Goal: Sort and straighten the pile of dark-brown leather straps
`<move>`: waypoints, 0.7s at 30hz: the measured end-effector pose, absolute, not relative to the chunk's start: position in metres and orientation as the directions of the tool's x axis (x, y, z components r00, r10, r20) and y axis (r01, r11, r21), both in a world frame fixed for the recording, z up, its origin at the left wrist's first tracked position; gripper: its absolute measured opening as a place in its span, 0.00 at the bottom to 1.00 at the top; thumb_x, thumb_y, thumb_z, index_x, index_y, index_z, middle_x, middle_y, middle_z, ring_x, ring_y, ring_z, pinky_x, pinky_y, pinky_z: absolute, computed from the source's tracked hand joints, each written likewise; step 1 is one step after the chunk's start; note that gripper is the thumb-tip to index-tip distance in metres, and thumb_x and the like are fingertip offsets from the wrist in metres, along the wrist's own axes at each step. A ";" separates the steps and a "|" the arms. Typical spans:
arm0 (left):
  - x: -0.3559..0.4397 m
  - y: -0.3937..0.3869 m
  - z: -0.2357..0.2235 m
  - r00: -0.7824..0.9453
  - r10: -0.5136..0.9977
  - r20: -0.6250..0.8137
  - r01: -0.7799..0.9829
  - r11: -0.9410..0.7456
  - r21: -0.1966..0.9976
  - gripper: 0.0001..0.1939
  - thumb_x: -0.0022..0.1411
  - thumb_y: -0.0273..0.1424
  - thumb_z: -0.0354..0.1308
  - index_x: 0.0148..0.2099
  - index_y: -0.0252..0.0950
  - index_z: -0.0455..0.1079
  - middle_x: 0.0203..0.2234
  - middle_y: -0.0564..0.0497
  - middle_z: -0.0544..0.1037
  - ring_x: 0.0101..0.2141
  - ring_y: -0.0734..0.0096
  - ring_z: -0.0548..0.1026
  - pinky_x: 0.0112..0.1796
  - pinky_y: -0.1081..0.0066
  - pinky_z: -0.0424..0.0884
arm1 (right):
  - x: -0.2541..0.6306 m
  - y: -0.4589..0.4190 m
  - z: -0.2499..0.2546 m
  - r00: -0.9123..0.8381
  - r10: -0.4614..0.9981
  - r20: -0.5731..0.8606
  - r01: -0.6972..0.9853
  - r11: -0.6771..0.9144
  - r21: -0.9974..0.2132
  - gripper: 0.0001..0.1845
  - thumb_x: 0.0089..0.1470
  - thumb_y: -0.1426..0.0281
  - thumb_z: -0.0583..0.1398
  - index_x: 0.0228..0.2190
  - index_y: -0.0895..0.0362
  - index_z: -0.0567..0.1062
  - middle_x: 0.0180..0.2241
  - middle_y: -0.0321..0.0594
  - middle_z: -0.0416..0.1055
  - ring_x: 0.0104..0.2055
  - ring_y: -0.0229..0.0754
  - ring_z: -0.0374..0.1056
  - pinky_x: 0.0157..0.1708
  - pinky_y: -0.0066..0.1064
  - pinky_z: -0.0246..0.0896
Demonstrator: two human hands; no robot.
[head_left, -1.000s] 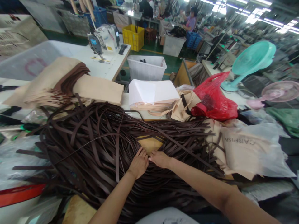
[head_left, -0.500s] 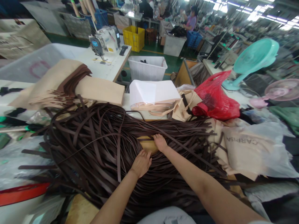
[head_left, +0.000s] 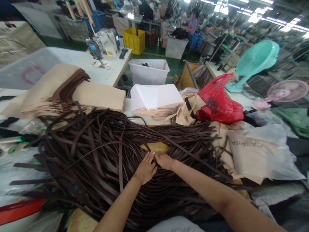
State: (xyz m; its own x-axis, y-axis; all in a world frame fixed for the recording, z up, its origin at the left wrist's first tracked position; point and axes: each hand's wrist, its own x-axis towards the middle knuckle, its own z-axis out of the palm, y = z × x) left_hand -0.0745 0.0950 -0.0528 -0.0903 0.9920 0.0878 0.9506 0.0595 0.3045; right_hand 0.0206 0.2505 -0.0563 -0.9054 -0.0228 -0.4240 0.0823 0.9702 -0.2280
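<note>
Dark brown straps (head_left: 96, 161) lie in a thick tangled heap across the table before me. Near its middle, a patch of tan board (head_left: 156, 148) shows between them. My left hand (head_left: 145, 168) rests low over the straps, its fingers together and thumb tucked in, closed on a strap whose length is mostly hidden beneath it. Right beside its fingertips, my right hand (head_left: 165, 161) is closed in a pinch on a dark brown strap. One strap crosses the tan patch and runs down to where the two hands meet. The fingertips of the right hand are partly hidden.
Beyond the heap sit stacked beige pieces (head_left: 98, 96), a white-topped stack (head_left: 156, 98) and a red plastic bag (head_left: 219, 103). A sewing machine (head_left: 103, 45) stands at the back left, a turquoise fan (head_left: 257, 61) at the right. Printed beige bags (head_left: 248, 151) lie at right.
My right hand has come back toward me and left, off the far side of the tan patch, bringing a strap to my left hand. The left hand has hardly moved.
</note>
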 end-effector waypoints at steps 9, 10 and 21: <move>-0.086 0.107 -0.052 -0.118 0.993 0.025 0.946 0.104 0.306 0.19 0.68 0.38 0.39 0.42 0.31 0.66 0.26 0.45 0.76 0.31 0.62 0.74 0.41 0.61 0.68 | 0.041 0.243 -0.040 -0.937 0.004 -0.349 0.092 0.968 -0.235 0.14 0.63 0.68 0.48 0.39 0.61 0.70 0.35 0.48 0.71 0.38 0.45 0.70 0.39 0.34 0.65; -0.084 0.108 -0.053 -0.132 0.991 0.024 0.945 0.119 0.304 0.19 0.69 0.37 0.38 0.42 0.31 0.67 0.26 0.45 0.75 0.30 0.62 0.74 0.39 0.61 0.68 | 0.036 0.244 -0.042 -0.942 0.040 -0.334 0.120 0.967 -0.224 0.14 0.63 0.67 0.49 0.39 0.61 0.71 0.37 0.48 0.70 0.39 0.45 0.69 0.40 0.34 0.65; -0.076 0.098 -0.050 -0.139 0.990 0.012 0.951 0.130 0.280 0.22 0.68 0.40 0.40 0.34 0.36 0.73 0.36 0.43 0.74 0.44 0.59 0.69 0.52 0.56 0.60 | -0.032 0.279 -0.067 -0.931 0.300 -0.209 0.331 0.933 -0.137 0.17 0.59 0.80 0.46 0.46 0.64 0.68 0.47 0.54 0.66 0.51 0.51 0.59 0.52 0.43 0.54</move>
